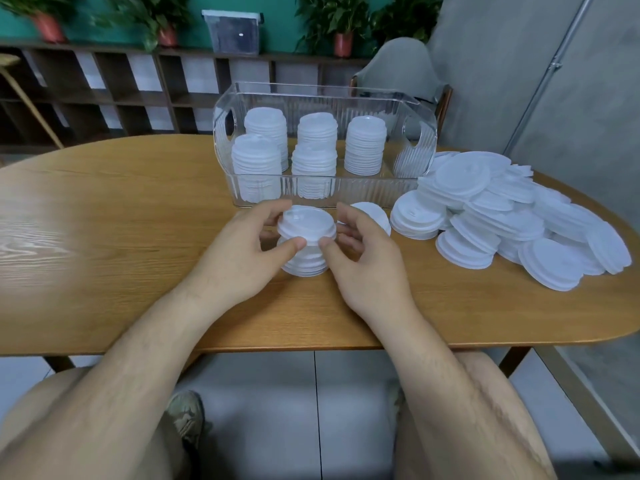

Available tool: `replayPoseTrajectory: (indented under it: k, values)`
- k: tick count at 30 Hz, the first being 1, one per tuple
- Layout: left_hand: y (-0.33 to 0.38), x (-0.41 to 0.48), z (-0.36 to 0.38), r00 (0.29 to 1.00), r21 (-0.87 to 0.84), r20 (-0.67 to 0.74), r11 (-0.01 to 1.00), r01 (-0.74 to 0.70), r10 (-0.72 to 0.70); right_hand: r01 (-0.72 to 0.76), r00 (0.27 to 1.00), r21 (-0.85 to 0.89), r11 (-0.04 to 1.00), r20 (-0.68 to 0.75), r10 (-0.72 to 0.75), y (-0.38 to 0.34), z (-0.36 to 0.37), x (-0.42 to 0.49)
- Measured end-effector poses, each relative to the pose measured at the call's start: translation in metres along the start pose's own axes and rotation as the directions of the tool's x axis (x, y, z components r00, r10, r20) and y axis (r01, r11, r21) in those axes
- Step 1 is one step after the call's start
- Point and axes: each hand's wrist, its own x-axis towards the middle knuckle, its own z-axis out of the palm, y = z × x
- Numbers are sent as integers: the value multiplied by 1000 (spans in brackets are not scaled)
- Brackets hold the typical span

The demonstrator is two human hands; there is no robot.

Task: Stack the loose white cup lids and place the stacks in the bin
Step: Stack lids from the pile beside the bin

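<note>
My forearms (145, 341) cross the near edge of the table (114, 237). My left hand (242, 244) and right hand (360, 251) both curl round a short stack of lids (306, 226), thumbs pinching its front rim, just before the bin (311, 87). I'd square the rims and press evenly so they nest. The loose pile (502, 216) waits at the right.

A café-like room: wooden table (121, 216), cubby shelving (114, 88), potted plants (341, 26).
</note>
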Motion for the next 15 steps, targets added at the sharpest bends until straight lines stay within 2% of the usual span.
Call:
replayPoseTrajectory:
  k: [5, 15]
  values:
    - [-4, -2, 1, 999, -3, 42, 1000, -30, 30, 47, 999, -103, 994, 31, -44, 2, -1, -3]
    - [-6, -2, 3, 992, -30, 124, 999, 15, -11, 30, 995, -255, 966, 96, -6, 6, -3, -4]
